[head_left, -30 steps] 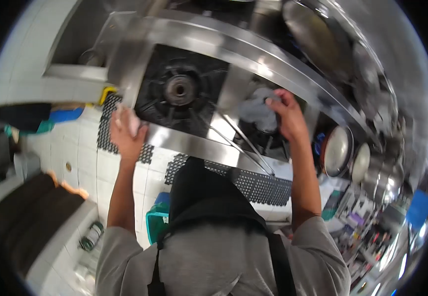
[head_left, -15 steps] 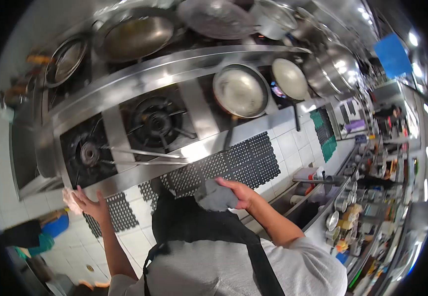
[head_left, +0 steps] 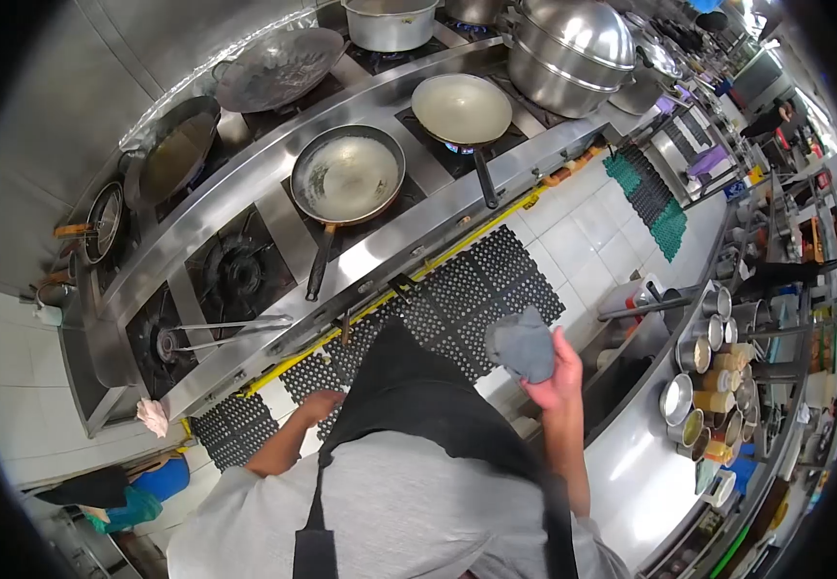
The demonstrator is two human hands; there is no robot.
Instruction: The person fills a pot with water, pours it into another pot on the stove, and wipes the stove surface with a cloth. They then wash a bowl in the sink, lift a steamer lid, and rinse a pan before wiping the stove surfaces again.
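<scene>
My right hand [head_left: 556, 376] is closed on a grey cloth [head_left: 523, 345], held bunched out in front of the apron on the right. My left hand [head_left: 320, 405] hangs low beside the black apron [head_left: 409, 386]; its fingers look curled, but they are small and partly hidden. A pale pink cloth [head_left: 153, 417] hangs at the front left corner of the stove [head_left: 235, 372], apart from my left hand. Metal tongs [head_left: 235, 328] lie across the front left burner. On the stove, a dark-handled frying pan [head_left: 351, 179] and a lighter pan [head_left: 462, 108] over a blue flame contain pale liquid.
Woks [head_left: 281, 69] and a pot [head_left: 390, 24] stand along the back row, and a large lidded steamer [head_left: 573, 58] at the far right. Black perforated mats [head_left: 438, 318] cover the tiled floor. To my right runs a steel counter [head_left: 631, 473] with several small containers.
My left hand has left the pink cloth and drawn back toward my body. My right hand has carried the grey cloth to the right. The view has turned toward the right.
</scene>
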